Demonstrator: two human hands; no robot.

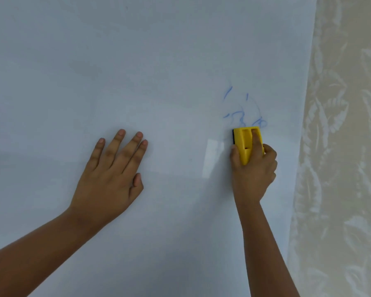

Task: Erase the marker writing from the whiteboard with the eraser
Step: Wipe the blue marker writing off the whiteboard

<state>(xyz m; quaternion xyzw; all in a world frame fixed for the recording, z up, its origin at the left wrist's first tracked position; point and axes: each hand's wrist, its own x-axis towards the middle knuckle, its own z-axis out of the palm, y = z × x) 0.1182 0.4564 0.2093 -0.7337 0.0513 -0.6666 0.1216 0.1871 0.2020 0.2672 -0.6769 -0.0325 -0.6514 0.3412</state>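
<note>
A white whiteboard point(137, 61) fills most of the view. Faint blue marker writing point(243, 112), smeared and partly wiped, sits at the right of the board. Just below it is a yellow eraser point(243, 142) with a dark felt edge, pressed flat on the board. My right hand point(254, 170) grips the eraser, one finger lying along its top groove. My left hand point(114, 174) lies flat on the board to the left, fingers spread, holding nothing.
The whiteboard's right edge point(304, 125) runs down the frame, slanting left toward the bottom. Beyond it hangs a cream curtain with a pale leaf pattern point(347, 146). A bright reflection point(213, 159) shows on the board left of the eraser.
</note>
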